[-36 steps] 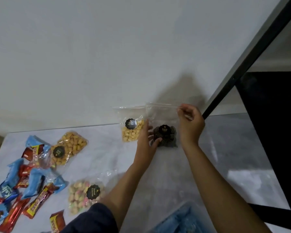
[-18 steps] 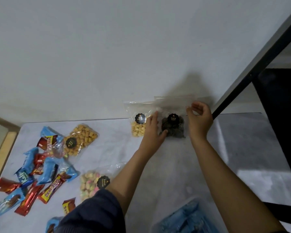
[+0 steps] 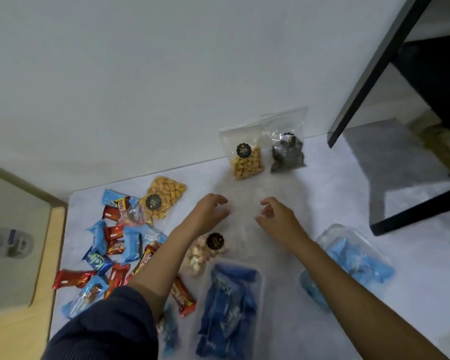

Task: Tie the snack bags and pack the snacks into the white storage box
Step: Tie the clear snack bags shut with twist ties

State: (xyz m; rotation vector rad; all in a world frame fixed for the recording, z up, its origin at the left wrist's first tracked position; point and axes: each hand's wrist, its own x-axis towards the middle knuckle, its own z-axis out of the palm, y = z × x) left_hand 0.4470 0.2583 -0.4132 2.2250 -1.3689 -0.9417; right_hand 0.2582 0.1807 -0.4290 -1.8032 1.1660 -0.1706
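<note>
Pastel candy bag (image 3: 202, 258) lies on the counter (image 3: 327, 193), half hidden under our forearm; our left hand (image 3: 209, 211) and right hand (image 3: 277, 216) hover loosely curled, empty, short of the upright dark-cookie bag (image 3: 287, 152).

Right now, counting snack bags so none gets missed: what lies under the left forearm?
A clear bag of pastel sweets with a black sticker pokes out beside the left forearm, and a red bar nearer the sleeve. The arm hides the rest of both.
</note>
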